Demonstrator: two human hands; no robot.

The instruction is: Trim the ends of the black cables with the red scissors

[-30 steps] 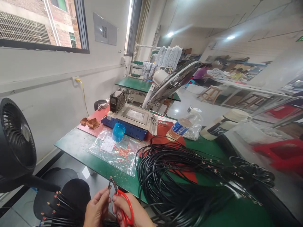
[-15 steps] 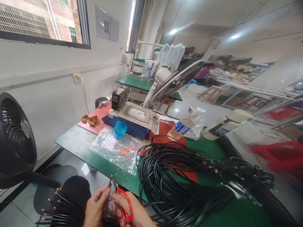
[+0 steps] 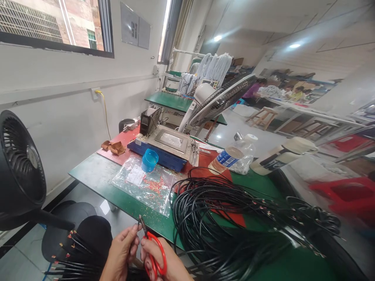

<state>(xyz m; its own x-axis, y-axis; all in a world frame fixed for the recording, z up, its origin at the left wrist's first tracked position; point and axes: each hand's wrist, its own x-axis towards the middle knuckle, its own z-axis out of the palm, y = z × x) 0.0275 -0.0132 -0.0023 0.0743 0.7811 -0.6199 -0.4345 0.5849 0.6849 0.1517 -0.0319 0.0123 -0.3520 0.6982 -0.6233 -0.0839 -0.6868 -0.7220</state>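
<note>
My right hand (image 3: 155, 253) is closed round the red handles of a pair of scissors (image 3: 158, 249), whose blades point up and away from me. Just left of it, my left hand (image 3: 123, 249) pinches the end of a thin black cable (image 3: 138, 223). The cable tip touches or lies close to the scissor blades; which one is too small to tell. Both hands are in front of the green table's near edge. Several black cables with stripped coloured ends (image 3: 77, 244) lie to the lower left. A large coil of black cables (image 3: 205, 210) rests on the table to the right.
A clear plastic bag with orange scraps (image 3: 154, 185) lies on the table, beside a blue cup (image 3: 149, 160). Behind them stand a blue-sided machine (image 3: 158, 154), a bottle (image 3: 227, 158) and a white fan (image 3: 216, 99). A black fan (image 3: 22, 164) is at left. People sit far back.
The view has shifted slightly. My left hand's fingers have moved a little up beside the scissors, and the blades look closer together at the cable tip.
</note>
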